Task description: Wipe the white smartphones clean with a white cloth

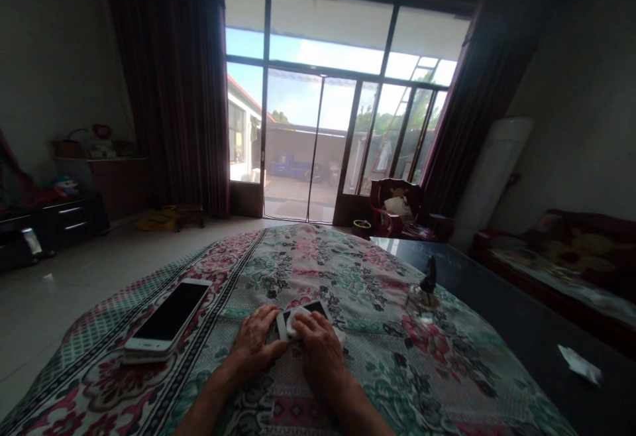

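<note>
Bright glass doors (291,151) stand between dark curtains (176,91), facing a glossy tiled floor (44,303).

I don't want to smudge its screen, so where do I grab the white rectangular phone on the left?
Probably by the long edges of that white rectangular phone, reaching down from above: it lies flat, black screen up, its long sides unblocked, so gripping there should spare the glass.

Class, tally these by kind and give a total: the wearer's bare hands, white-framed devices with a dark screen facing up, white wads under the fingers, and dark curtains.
Bare hands: 2 (left hand, right hand)
Devices: 2 (handled device, device lying apart)
White wads: 1 (white wad)
Curtains: 2 (left curtain, right curtain)
Total: 7
</note>
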The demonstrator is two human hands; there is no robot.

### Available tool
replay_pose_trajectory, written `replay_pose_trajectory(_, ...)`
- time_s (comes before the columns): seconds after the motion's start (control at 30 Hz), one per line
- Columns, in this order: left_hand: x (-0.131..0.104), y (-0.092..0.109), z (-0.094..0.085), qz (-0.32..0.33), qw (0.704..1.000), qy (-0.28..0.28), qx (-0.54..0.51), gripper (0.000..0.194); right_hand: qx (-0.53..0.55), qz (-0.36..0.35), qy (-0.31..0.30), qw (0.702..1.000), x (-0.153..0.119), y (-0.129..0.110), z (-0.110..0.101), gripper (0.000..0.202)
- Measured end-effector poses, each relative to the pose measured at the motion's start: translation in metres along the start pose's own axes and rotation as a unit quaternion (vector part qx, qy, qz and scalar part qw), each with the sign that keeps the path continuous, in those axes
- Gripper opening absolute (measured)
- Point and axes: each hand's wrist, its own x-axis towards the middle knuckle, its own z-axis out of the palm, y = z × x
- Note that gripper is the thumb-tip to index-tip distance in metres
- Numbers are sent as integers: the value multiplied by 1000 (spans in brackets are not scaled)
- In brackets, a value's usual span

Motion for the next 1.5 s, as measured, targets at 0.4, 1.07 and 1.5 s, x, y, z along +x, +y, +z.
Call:
replay_pose_trajectory(0.4, 1, -5, 3, 3, 1000, 1, -3, 60, -18, 76, 41, 996, 23, 19, -9, 42)
replay_pose_trajectory(1.07, 2, -8, 5, 3, 1000, -1, 1, 59, -17, 115, 80, 990, 23, 24, -5, 46)
replay_pose_trajectory(1.5, 4, -6, 3, -4, 1000, -2, 9, 60, 12, 15, 53, 998, 25, 0, 11, 44)
